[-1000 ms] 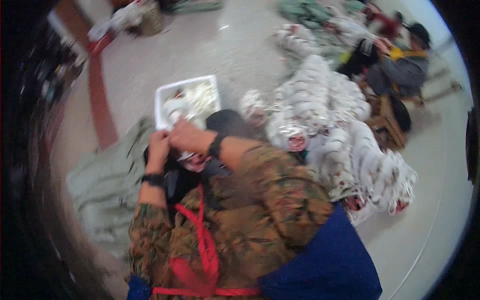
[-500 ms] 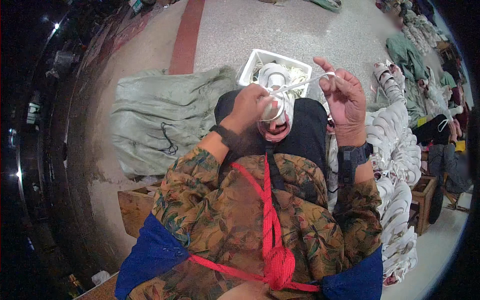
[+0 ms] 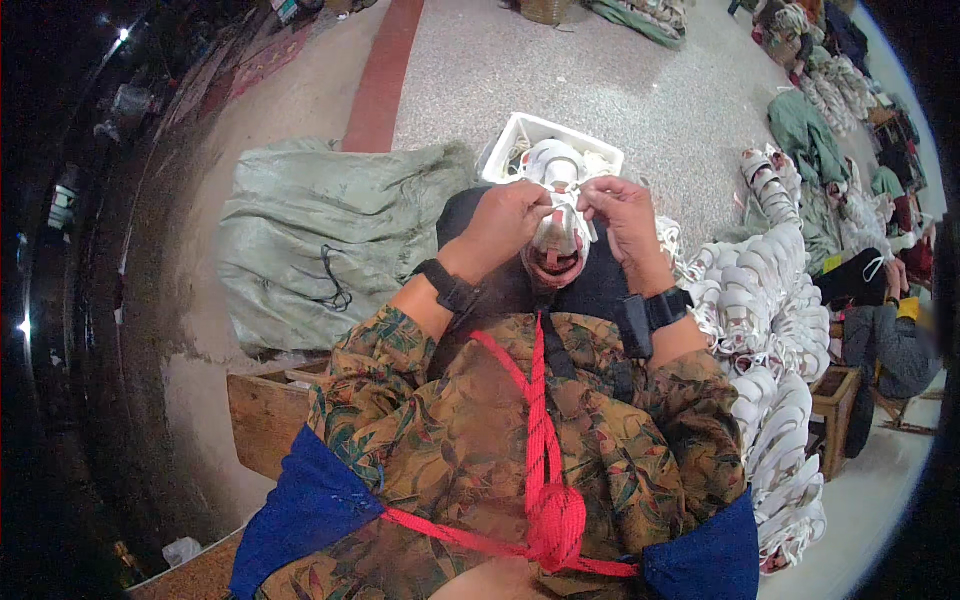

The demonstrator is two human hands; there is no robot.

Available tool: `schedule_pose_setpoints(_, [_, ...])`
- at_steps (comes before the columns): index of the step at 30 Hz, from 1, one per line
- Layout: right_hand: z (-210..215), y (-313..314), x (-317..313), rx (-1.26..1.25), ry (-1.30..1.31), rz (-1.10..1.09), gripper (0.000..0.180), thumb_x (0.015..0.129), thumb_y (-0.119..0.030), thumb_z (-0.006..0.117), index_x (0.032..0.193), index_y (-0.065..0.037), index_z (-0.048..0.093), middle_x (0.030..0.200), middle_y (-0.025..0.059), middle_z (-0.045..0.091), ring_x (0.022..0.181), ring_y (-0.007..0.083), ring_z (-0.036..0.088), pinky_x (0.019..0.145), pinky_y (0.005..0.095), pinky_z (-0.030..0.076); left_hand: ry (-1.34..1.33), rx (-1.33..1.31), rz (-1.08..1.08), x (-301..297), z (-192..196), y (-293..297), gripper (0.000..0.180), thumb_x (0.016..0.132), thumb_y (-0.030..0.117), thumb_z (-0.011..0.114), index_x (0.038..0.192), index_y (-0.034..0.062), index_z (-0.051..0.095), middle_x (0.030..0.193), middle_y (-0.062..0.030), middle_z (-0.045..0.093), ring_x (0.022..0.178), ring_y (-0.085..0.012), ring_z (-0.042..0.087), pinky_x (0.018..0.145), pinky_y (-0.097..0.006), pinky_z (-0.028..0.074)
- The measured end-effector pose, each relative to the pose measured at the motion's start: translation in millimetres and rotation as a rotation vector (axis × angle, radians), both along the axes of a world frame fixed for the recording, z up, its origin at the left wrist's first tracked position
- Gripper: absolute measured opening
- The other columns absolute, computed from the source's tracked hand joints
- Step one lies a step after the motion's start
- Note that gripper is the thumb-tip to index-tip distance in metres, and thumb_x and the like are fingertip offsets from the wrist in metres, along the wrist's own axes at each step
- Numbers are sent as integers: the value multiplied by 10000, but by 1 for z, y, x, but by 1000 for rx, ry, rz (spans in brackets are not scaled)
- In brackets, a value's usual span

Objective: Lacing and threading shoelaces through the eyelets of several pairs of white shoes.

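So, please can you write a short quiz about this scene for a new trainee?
1. True or false: both hands pinch the same white piece.
2. What lies on the floor at the person's left? A) grey-green sack B) metal bucket C) ladder
3. Fill in: behind the hands stands a white ____.

Key: 1 true; 2 A; 3 tray.

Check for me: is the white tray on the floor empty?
No. The white tray holds white pieces, and both hands pinch a white piece just in front of it.
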State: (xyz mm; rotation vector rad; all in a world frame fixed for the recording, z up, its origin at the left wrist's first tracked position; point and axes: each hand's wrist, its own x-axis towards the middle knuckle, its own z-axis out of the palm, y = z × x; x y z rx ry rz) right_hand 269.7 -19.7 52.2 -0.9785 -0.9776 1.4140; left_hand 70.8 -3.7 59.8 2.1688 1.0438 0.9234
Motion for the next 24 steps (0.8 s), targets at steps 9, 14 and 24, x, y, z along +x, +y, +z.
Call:
schedule_pose_setpoints(9, [-4, 10, -31, -2, -152, 21, 110, 829, -16, 557, 900, 27, 630, 764, 56, 630, 581, 98, 560, 526, 206, 454, -509, -498, 39, 11, 5, 12, 133, 789, 82, 632, 861, -25, 664, 761, -28, 656, 692, -94, 589, 637, -240, 471])
schedule_pose_setpoints(14, [-6, 6, -32, 36, -354, 41, 127, 814, -51, 557, 872, 10, 652, 670, 42, 624, 563, 69, 534, 510, 208, 426, -469, -516, 88, 7, 6, 6, 135, 789, 81, 635, 863, -26, 672, 779, 2, 647, 708, -58, 568, 643, -213, 464])
schedule_pose_setpoints(24, [-14, 1, -27, 36, -468, 198, 110, 818, 1, 528, 817, 10, 638, 662, 16, 614, 552, 59, 526, 509, 205, 427, -508, -518, 0, 0, -11, 6, 167, 794, 91, 624, 907, -25, 668, 836, -35, 660, 741, -82, 588, 674, -228, 471])
